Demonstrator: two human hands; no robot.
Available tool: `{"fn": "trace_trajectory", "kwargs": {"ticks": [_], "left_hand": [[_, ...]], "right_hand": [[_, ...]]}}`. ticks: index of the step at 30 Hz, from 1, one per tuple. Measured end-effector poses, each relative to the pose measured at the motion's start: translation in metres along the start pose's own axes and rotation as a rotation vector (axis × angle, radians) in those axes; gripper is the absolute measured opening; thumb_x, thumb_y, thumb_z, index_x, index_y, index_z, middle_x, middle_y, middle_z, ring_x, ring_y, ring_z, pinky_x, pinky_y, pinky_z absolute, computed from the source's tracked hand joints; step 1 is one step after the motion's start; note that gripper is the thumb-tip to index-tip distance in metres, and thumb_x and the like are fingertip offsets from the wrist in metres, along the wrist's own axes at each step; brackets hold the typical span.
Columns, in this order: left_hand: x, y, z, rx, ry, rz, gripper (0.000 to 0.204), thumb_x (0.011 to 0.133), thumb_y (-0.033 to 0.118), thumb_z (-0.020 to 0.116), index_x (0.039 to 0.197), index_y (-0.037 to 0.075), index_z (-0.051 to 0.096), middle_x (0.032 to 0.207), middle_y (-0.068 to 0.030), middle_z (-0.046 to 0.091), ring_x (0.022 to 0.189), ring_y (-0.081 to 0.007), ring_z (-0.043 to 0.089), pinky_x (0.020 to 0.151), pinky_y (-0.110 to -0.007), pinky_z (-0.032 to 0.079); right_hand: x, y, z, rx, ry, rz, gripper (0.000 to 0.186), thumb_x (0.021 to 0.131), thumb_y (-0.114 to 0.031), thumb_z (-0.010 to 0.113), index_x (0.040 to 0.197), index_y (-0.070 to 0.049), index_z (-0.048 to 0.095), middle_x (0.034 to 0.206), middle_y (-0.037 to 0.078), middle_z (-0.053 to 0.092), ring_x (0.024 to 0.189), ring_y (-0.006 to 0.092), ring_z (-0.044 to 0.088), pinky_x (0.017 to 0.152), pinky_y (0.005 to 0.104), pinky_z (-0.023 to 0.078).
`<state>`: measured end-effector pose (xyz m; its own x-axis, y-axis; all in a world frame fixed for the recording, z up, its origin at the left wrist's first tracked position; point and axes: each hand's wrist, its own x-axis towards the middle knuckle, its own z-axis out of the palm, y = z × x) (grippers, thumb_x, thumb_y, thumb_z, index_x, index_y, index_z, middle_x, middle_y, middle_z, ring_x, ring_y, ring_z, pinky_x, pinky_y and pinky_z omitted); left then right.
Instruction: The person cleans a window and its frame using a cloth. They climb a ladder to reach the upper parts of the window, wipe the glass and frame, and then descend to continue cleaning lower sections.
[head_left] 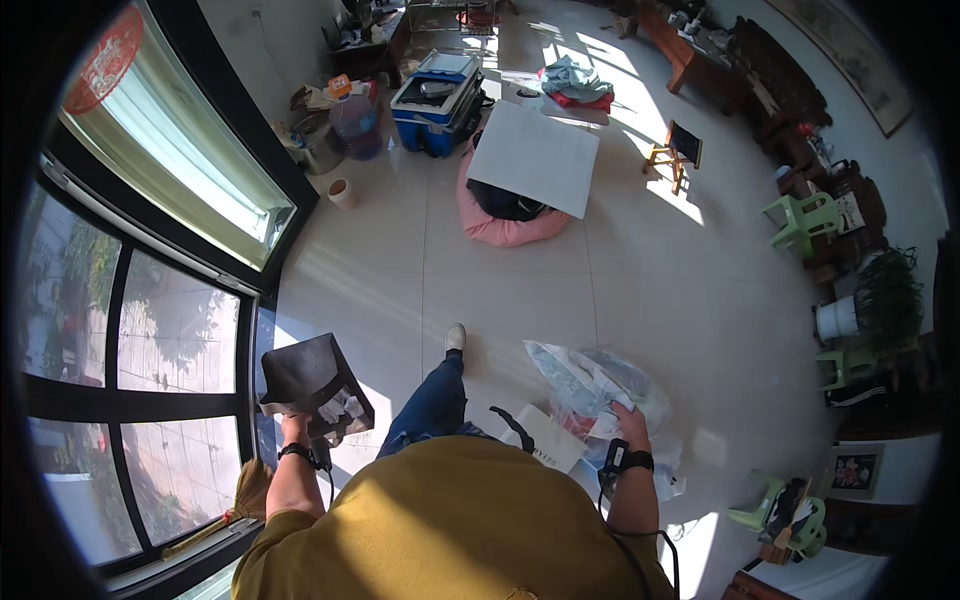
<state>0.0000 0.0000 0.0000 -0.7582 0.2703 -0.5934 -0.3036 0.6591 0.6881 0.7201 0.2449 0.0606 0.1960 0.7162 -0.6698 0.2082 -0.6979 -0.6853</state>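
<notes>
At the lower left, my left hand (296, 428) is closed on the edge of a dark brown open bin (302, 366), which is tilted. Crumpled white scraps (343, 408) lie inside it. My right hand (630, 420) grips a clear plastic bag (650, 385) at the lower right. Whitish, bluish and red stuff shows through the bag, but I cannot make out what it is. Next to the bag, partly hidden by my body, sits a white box (555, 445). My left foot or right foot, I cannot tell which, is forward in a white shoe (456, 337).
Ahead, a pale board (540, 155) lies over a pink cushion (510, 230). Behind it stand a blue cooler box (435, 105) and folded clothes (575, 78). A straw broom (253, 490) leans by the window at left. Green stools (805, 220) line the right.
</notes>
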Motion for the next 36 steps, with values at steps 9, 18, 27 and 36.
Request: {"fn": "trace_trajectory", "kwargs": {"ticks": [9, 18, 27, 36], "left_hand": [[0.108, 0.172, 0.228, 0.005, -0.038, -0.008, 0.025, 0.07, 0.0, 0.063, 0.095, -0.001, 0.064, 0.083, -0.0065, 0.065, 0.074, -0.0184, 0.059, 0.067, -0.031, 0.046], [0.138, 0.381, 0.439, 0.638, -0.001, 0.39, 0.029, 0.067, 0.009, 0.066, 0.094, -0.003, 0.064, 0.09, -0.0197, 0.068, 0.089, -0.0333, 0.065, 0.078, -0.037, 0.049], [0.07, 0.556, 0.658, 0.376, -0.203, 0.723, 0.027, 0.066, 0.011, 0.068, 0.089, -0.001, 0.062, 0.081, -0.0143, 0.068, 0.077, -0.0278, 0.066, 0.069, -0.036, 0.049], [-0.052, 0.652, 0.854, 0.183, -0.393, 0.651, 0.023, 0.068, 0.003, 0.063, 0.091, -0.002, 0.063, 0.082, -0.0105, 0.066, 0.075, -0.0209, 0.063, 0.069, -0.032, 0.048]], "right_hand": [[-0.019, -0.004, -0.015, 0.619, 0.388, 0.569, 0.046, 0.084, -0.032, 0.062, 0.117, 0.0, 0.056, 0.1, 0.014, 0.066, 0.08, 0.0282, 0.066, 0.071, 0.0376, 0.054], [0.045, -0.072, -0.015, 0.741, 0.397, 0.534, 0.045, 0.086, -0.034, 0.059, 0.117, -0.001, 0.056, 0.103, 0.014, 0.066, 0.083, 0.0281, 0.065, 0.073, 0.0382, 0.054], [0.163, -0.112, -0.089, 0.851, 0.37, 0.501, 0.045, 0.088, -0.035, 0.057, 0.117, -0.002, 0.057, 0.106, 0.014, 0.065, 0.085, 0.0279, 0.065, 0.076, 0.0387, 0.053], [0.375, -0.163, -0.292, 0.832, 0.278, 0.36, 0.044, 0.089, -0.033, 0.054, 0.119, -0.001, 0.056, 0.108, 0.015, 0.065, 0.091, 0.0314, 0.064, 0.081, 0.0413, 0.052]]}}
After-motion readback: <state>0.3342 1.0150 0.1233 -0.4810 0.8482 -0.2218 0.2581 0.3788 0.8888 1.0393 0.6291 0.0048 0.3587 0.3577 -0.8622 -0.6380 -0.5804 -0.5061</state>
